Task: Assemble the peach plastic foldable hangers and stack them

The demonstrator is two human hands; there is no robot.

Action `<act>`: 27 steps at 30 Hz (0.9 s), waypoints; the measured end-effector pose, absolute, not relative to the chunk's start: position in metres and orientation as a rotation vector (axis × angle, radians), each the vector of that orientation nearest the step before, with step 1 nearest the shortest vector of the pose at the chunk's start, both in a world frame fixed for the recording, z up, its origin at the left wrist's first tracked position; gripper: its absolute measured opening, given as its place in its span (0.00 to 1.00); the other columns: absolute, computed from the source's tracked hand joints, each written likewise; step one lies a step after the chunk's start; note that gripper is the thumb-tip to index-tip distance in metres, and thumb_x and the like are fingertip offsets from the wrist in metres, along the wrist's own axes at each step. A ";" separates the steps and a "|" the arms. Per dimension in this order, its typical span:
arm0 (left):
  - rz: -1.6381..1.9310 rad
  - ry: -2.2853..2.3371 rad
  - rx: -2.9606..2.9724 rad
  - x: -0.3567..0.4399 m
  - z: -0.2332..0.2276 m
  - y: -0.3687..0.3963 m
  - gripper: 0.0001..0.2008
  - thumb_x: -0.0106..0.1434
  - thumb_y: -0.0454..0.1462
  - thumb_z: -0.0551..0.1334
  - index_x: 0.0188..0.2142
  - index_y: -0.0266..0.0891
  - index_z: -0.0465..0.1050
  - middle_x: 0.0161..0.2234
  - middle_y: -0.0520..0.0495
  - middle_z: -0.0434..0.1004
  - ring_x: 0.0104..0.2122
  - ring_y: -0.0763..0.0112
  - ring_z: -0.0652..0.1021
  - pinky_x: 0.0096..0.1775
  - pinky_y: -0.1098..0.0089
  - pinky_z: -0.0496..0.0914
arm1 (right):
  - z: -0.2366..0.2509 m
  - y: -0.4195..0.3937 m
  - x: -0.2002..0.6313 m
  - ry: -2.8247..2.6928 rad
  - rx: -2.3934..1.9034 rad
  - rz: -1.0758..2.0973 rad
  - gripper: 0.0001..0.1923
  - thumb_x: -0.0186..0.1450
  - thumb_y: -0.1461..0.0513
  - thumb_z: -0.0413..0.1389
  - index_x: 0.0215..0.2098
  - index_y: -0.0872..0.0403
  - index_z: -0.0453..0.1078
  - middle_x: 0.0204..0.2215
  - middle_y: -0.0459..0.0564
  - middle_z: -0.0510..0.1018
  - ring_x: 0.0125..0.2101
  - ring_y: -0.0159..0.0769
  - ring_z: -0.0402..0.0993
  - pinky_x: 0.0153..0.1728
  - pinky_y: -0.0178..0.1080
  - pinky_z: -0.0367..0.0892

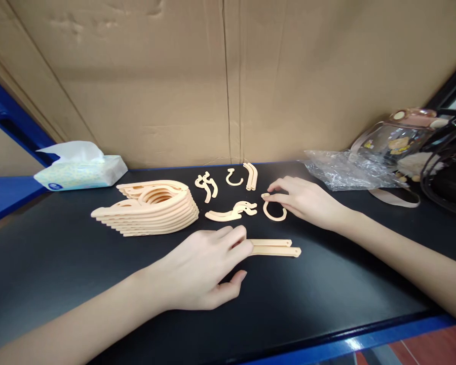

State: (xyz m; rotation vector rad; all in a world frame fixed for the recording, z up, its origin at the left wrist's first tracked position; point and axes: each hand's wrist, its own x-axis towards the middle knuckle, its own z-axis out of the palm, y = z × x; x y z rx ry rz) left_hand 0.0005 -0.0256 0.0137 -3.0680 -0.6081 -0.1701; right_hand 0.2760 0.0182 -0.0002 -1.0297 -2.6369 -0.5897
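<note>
My right hand [302,202] pinches the top end of a cream plastic hook [275,218] between thumb and fingertips, over the black tabletop. My left hand [216,266] is laid over the left end of two flat cream bars [275,251], its thumb held apart; the fingertips are partly hidden. Between the hands and the wall lie curved arm pieces with notched ends [231,211]. Farther back are a loose hook [234,178], a pair of slim curved strips [250,176] and small curved pieces [207,185]. A stack of cream folding hangers [152,210] stands left of them.
A pack of tissues [81,170] sits at the back left. Crumpled clear plastic bag [349,170], a clear bottle [399,134] with a strap and a dark bag [452,167] occupy the back right. Cardboard [155,91] walls off the back; the blue table edge [349,347] runs along the front.
</note>
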 end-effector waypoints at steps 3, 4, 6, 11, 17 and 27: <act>-0.152 -0.629 -3.089 0.004 0.012 -0.025 0.03 0.62 0.35 0.53 0.35 0.41 0.57 0.36 0.50 0.65 0.29 0.71 0.69 0.25 0.70 0.63 | 0.001 0.017 0.273 -2.659 -1.005 -0.670 0.16 0.66 0.71 0.50 0.47 0.56 0.73 0.43 0.54 0.76 0.38 0.40 0.70 0.36 0.42 0.68; -0.159 -0.637 -3.091 0.005 0.011 -0.025 0.03 0.62 0.35 0.53 0.35 0.40 0.57 0.35 0.50 0.64 0.29 0.70 0.69 0.25 0.70 0.63 | 0.001 0.017 0.272 -2.663 -1.004 -0.681 0.16 0.66 0.71 0.50 0.48 0.56 0.73 0.43 0.54 0.76 0.38 0.40 0.70 0.37 0.42 0.68; -0.172 -0.654 -3.087 0.006 0.010 -0.024 0.03 0.61 0.35 0.53 0.35 0.40 0.57 0.35 0.50 0.64 0.28 0.71 0.69 0.24 0.70 0.62 | 0.001 0.017 0.271 -2.676 -1.013 -0.695 0.17 0.65 0.72 0.49 0.49 0.57 0.72 0.43 0.55 0.76 0.38 0.40 0.71 0.37 0.42 0.68; -0.209 -0.690 -3.142 0.008 0.007 -0.019 0.04 0.66 0.37 0.53 0.34 0.41 0.59 0.35 0.51 0.64 0.27 0.73 0.69 0.24 0.71 0.62 | -0.001 0.019 0.268 -2.717 -1.008 -0.769 0.17 0.67 0.71 0.47 0.49 0.57 0.72 0.42 0.55 0.76 0.36 0.41 0.69 0.36 0.42 0.66; -0.286 -0.710 -3.096 0.008 0.005 -0.014 0.08 0.68 0.42 0.53 0.36 0.40 0.60 0.39 0.49 0.64 0.26 0.75 0.68 0.25 0.71 0.62 | 0.000 0.018 0.265 -2.737 -1.011 -0.899 0.13 0.67 0.71 0.47 0.40 0.57 0.73 0.35 0.54 0.73 0.33 0.41 0.65 0.32 0.40 0.59; -0.331 -0.636 -2.978 0.008 0.003 -0.016 0.09 0.68 0.42 0.53 0.36 0.40 0.66 0.42 0.49 0.66 0.26 0.76 0.68 0.21 0.73 0.58 | 0.007 0.015 0.271 -2.701 -1.070 -0.839 0.11 0.68 0.67 0.45 0.39 0.55 0.70 0.34 0.54 0.72 0.33 0.42 0.64 0.34 0.42 0.58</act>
